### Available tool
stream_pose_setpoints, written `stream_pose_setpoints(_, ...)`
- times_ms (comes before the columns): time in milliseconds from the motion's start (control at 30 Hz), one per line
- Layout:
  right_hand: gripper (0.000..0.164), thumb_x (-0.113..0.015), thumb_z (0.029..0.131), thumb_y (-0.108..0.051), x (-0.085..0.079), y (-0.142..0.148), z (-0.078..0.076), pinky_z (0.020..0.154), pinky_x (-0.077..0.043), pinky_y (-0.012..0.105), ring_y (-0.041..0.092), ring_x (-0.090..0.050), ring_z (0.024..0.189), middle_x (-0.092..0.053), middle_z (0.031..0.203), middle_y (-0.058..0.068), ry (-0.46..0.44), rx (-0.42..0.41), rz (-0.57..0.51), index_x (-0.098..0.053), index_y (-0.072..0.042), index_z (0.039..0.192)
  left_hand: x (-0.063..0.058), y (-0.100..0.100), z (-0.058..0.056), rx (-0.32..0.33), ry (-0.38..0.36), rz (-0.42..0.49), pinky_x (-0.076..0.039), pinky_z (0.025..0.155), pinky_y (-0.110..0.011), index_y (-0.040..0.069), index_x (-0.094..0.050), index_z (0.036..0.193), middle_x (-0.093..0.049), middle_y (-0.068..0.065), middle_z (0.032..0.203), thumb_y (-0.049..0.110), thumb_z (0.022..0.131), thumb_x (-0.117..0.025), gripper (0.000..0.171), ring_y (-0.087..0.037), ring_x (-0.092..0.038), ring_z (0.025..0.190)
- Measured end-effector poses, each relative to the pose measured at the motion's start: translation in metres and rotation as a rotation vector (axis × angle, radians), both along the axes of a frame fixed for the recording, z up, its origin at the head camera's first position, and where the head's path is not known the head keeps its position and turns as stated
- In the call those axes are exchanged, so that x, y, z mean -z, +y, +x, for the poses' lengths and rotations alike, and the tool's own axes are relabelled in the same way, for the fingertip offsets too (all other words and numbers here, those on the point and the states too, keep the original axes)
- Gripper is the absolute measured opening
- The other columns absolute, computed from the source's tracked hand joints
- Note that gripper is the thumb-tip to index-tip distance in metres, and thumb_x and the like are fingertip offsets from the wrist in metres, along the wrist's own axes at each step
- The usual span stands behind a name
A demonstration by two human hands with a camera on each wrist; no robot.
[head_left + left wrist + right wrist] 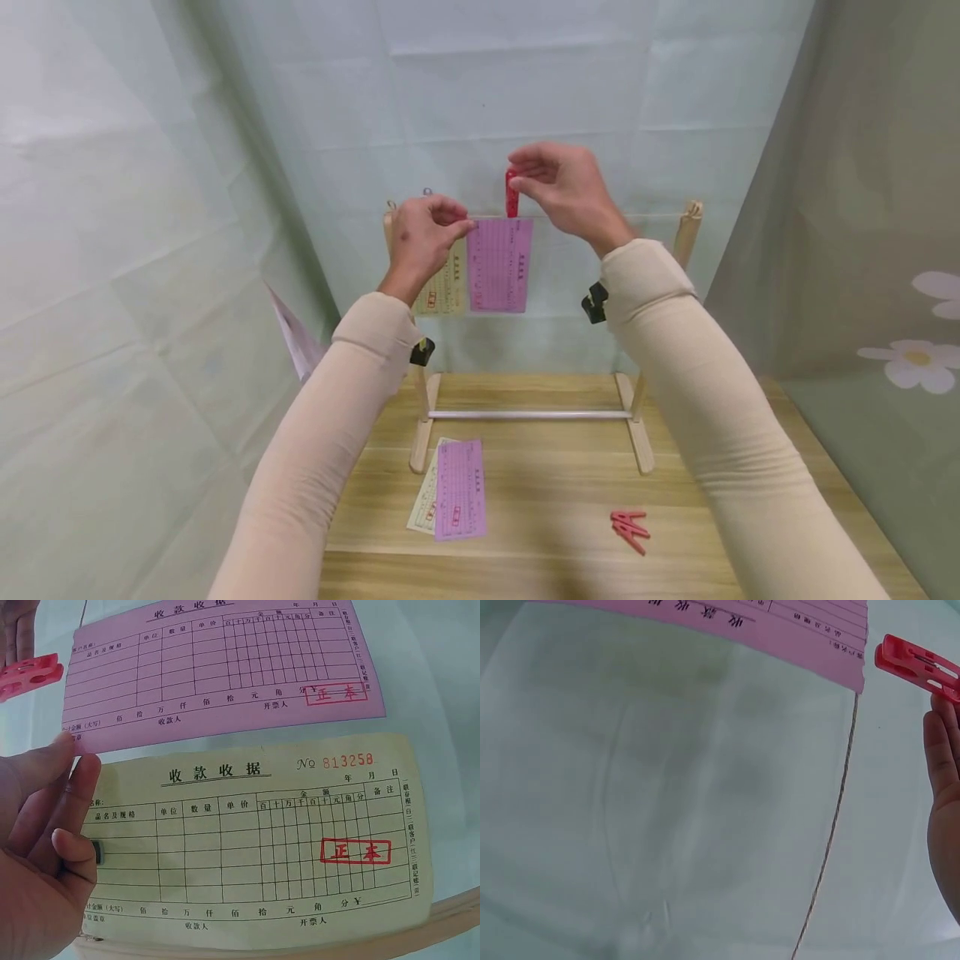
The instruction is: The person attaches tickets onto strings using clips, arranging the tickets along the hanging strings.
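A pink receipt slip (498,271) hangs at the thin string (832,840) of a wooden rack. My left hand (429,240) pinches its upper left corner between thumb and fingers. Just above the slip's top edge, a red clothespin (512,198) stands upright, held by my right hand (562,187) between thumb and fingertips. In the right wrist view the clothespin is apart from the slip's edge. Left of the pink slip hangs a pale yellow receipt slip (247,847), partly hidden behind my left hand.
The rack's wooden foot (637,442) and white crossbar (528,414) stand on the wooden table (555,492). On the tabletop a pink slip (461,492) overlaps a cream slip (424,504). Red clothespins (628,527) lie to the right. Pale cloth (517,92) hangs behind.
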State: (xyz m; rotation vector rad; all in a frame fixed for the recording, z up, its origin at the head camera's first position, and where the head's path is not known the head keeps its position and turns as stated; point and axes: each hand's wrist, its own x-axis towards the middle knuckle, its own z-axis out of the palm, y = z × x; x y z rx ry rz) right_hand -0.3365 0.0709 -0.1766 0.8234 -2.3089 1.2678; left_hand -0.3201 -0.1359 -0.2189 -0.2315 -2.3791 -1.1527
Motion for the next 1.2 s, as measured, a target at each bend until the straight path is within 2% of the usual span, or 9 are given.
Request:
stream_pose_setpoints(233, 0.031, -0.068, 0.095, -0.005, 0.0, -0.006, -0.001, 0.093, -0.05, 0.022, 0.015, -0.067, 0.105, -0.07, 0.117, 0.01, -0.006, 0.003, -0.015, -0.065, 0.0, 0.126, 0.0, 0.001, 0.0, -0.016, -0.001, -0.002, -0.043, 0.097, -0.035, 0.007, -0.075, 0.105, -0.076, -0.007, 0.098, 0.02, 0.088, -0.079, 0.022, -0.017, -0.069, 0.087)
stream_pose_setpoints(333, 0.031, -0.068, 0.095, -0.005, 0.0, -0.009, -0.001, 0.093, -0.05, 0.022, 0.015, -0.067, 0.104, -0.07, 0.116, 0.01, -0.005, -0.001, -0.023, -0.065, 0.0, 0.125, 0.0, 0.001, 0.0, -0.013, 0.001, -0.007, -0.032, 0.106, -0.037, 0.007, -0.075, 0.106, -0.076, -0.007, 0.098, 0.02, 0.088, -0.079, 0.023, -0.018, -0.07, 0.088)
stream_pose_setpoints(467, 0.03, -0.068, 0.095, -0.005, 0.002, -0.011, -0.002, 0.092, -0.05, 0.021, 0.015, -0.067, 0.103, -0.07, 0.115, 0.01, 0.005, 0.0, -0.023, -0.065, -0.001, 0.124, 0.0, 0.001, -0.001, -0.002, 0.004, -0.004, -0.033, 0.106, -0.036, 0.005, -0.074, 0.107, -0.076, -0.008, 0.1, 0.017, 0.088, -0.078, 0.023, -0.018, -0.07, 0.089)
stream_pose_setpoints(600, 0.029, -0.068, 0.095, -0.004, 0.004, -0.014, -0.003, 0.092, -0.05, 0.021, 0.016, -0.067, 0.103, -0.07, 0.114, 0.01, 0.0, -0.006, -0.037, -0.066, 0.0, 0.123, 0.0, 0.002, -0.001, -0.005, 0.0, 0.001, -0.047, 0.092, -0.033, 0.005, -0.074, 0.107, -0.075, -0.008, 0.101, 0.016, 0.088, -0.078, 0.022, -0.018, -0.07, 0.089)
stream_pose_setpoints(733, 0.029, -0.068, 0.094, -0.003, 0.005, -0.015, -0.004, 0.092, -0.05, 0.022, 0.018, -0.067, 0.103, -0.07, 0.114, 0.011, -0.005, -0.009, -0.046, -0.066, 0.001, 0.122, 0.0, 0.003, -0.001, -0.007, 0.005, -0.01, -0.05, 0.088, -0.032, 0.005, -0.074, 0.106, -0.075, -0.007, 0.1, 0.017, 0.089, -0.077, 0.021, -0.017, -0.069, 0.089)
stream_pose_setpoints(900, 0.03, -0.068, 0.094, -0.003, 0.007, -0.015, -0.004, 0.092, -0.05, 0.022, 0.017, -0.067, 0.104, -0.07, 0.115, 0.011, -0.009, 0.006, -0.028, -0.065, 0.0, 0.124, -0.001, 0.004, 0.001, -0.019, 0.017, -0.035, -0.03, 0.108, -0.038, 0.009, -0.074, 0.105, -0.076, -0.005, 0.099, 0.021, 0.088, -0.078, 0.022, -0.016, -0.069, 0.088)
stream_pose_setpoints(1033, 0.03, -0.068, 0.095, -0.005, 0.009, -0.015, -0.005, 0.091, -0.05, 0.022, 0.017, -0.067, 0.104, -0.07, 0.116, 0.011, -0.013, 0.013, -0.021, -0.065, 0.0, 0.124, -0.001, 0.004, 0.001, -0.025, 0.02, -0.043, -0.018, 0.113, -0.041, 0.011, -0.075, 0.104, -0.076, -0.004, 0.098, 0.022, 0.087, -0.079, 0.021, -0.016, -0.069, 0.089)
stream_pose_setpoints(1100, 0.03, -0.068, 0.095, -0.005, 0.011, -0.015, -0.005, 0.091, -0.05, 0.022, 0.017, -0.067, 0.104, -0.07, 0.115, 0.011, -0.016, 0.016, -0.021, -0.065, 0.0, 0.124, -0.001, 0.004, 0.001, -0.025, 0.021, -0.043, -0.019, 0.113, -0.041, 0.011, -0.075, 0.104, -0.076, -0.005, 0.098, 0.021, 0.087, -0.079, 0.021, -0.016, -0.069, 0.089)
stream_pose_setpoints(1200, 0.03, -0.068, 0.095, -0.006, 0.013, -0.015, -0.006, 0.092, -0.05, 0.021, 0.016, -0.067, 0.105, -0.07, 0.116, 0.01, -0.028, 0.024, -0.019, -0.065, -0.001, 0.124, 0.0, 0.003, 0.001, -0.017, 0.016, -0.031, -0.035, 0.105, -0.036, 0.009, -0.075, 0.105, -0.076, -0.006, 0.099, 0.02, 0.088, -0.078, 0.02, -0.016, -0.069, 0.088)
